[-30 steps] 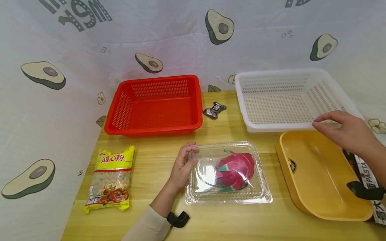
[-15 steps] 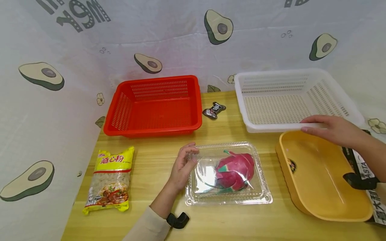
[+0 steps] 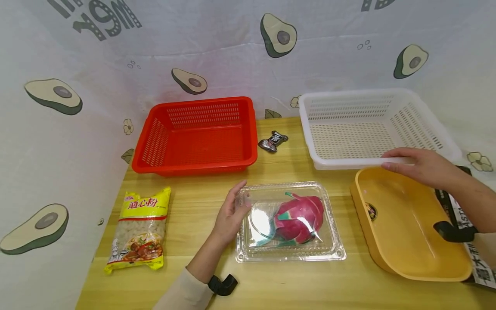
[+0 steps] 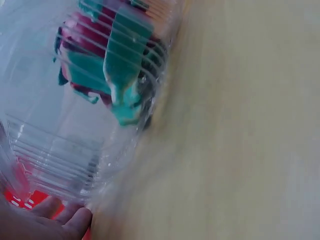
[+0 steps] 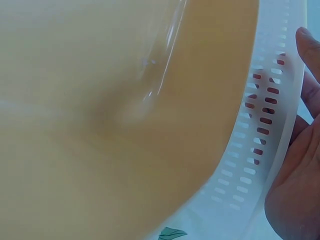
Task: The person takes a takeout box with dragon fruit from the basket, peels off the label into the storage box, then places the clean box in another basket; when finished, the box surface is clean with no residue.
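Note:
A clear plastic clamshell box (image 3: 258,252) lies on the table in the head view, with a pink and green dragon fruit (image 3: 300,218) inside. My left hand (image 3: 229,219) rests at its left end, thumb over the edge and fingers loosely extended. In the left wrist view those fingers (image 4: 70,220) lie beside the box's ridged end. My right hand (image 3: 424,168) grips the near rim of the white slotted basket (image 3: 341,163). The right wrist view shows fingers through the slots of the basket wall and the thumb on the other side of the rim.
A yellow basin (image 3: 410,232) stands in front of the white basket, beneath my right forearm. Under its right side lies a black-and-white pasta package (image 3: 484,271). A red basket (image 3: 205,146) stands back left, a small dark wrapped packet (image 3: 273,141) beside it, a macaroni bag (image 3: 139,228) nearer.
My right hand has come left from above the white basket's near side and taken hold of its rim. My left hand has drawn slightly back from the box's corner, its fingers straighter.

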Motion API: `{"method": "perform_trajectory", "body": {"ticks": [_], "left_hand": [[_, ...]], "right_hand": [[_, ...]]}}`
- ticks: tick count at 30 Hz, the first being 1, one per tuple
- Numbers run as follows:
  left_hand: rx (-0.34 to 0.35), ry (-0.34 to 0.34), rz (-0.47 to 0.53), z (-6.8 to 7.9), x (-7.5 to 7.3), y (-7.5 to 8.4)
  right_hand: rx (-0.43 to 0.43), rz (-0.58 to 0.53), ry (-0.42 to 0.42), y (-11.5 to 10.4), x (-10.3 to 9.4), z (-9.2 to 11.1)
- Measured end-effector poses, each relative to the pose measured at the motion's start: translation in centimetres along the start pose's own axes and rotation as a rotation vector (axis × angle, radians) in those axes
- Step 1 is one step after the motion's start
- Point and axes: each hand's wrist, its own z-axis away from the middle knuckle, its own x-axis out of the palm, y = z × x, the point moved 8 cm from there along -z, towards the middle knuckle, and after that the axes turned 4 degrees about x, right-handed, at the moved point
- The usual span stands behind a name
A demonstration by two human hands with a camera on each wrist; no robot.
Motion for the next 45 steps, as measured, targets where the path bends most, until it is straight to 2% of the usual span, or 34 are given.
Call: {"method": "perform_trajectory", "body": {"ticks": [5, 7, 10, 15, 19, 21, 26, 30, 34, 37, 40, 45], "left_hand": [[-0.100, 0.016, 0.006, 0.3, 0.4, -0.5], [-0.110, 0.038, 0.000, 0.5, 0.4, -0.3], [-0.101, 0.078, -0.019, 0.6, 0.3, 1.0], [-0.051, 0.109, -0.089, 0.6, -0.6, 5.2], [-0.021, 0.083, -0.201, 0.1, -1.9, 9.2], [-0.027, 0.065, -0.255, -0.5, -2.6, 10.9], [-0.046, 0.045, -0.249, -2.8, -4.0, 14.8], [-0.047, 0.069, -0.192, -5.0, -4.6, 17.4], [-0.035, 0.107, -0.145, -7.7, -4.4, 19.5], [-0.013, 0.140, -0.101, -9.7, -3.6, 20.5], [-0.012, 0.162, -0.058, -11.8, -2.2, 20.8], [-0.059, 0.171, -0.109, -15.1, 0.6, 20.5]], "right_hand": [[-0.002, 0.013, 0.006, 0.1, -0.1, 0.0], [-0.002, 0.014, 0.004, 0.1, 0.0, -0.1], [-0.001, 0.019, 0.007, 0.2, 0.1, -0.2], [0.005, 0.026, 0.018, 0.3, 0.1, -0.3], [0.000, 0.034, 0.023, 0.1, 0.2, -0.4], [0.002, 0.037, 0.024, 0.0, 0.2, -0.4], [0.010, 0.052, 0.028, 0.2, 0.1, -0.4], [0.005, 0.034, 0.029, 0.4, 0.3, -0.5], [0.004, 0.016, 0.035, 0.5, 0.2, -0.4], [-0.001, 0.016, 0.032, 0.5, 0.1, -0.3], [-0.005, 0.012, 0.026, 0.4, 0.2, -0.3], [-0.014, 0.022, 0.044, 0.0, 0.0, -0.1]]}}
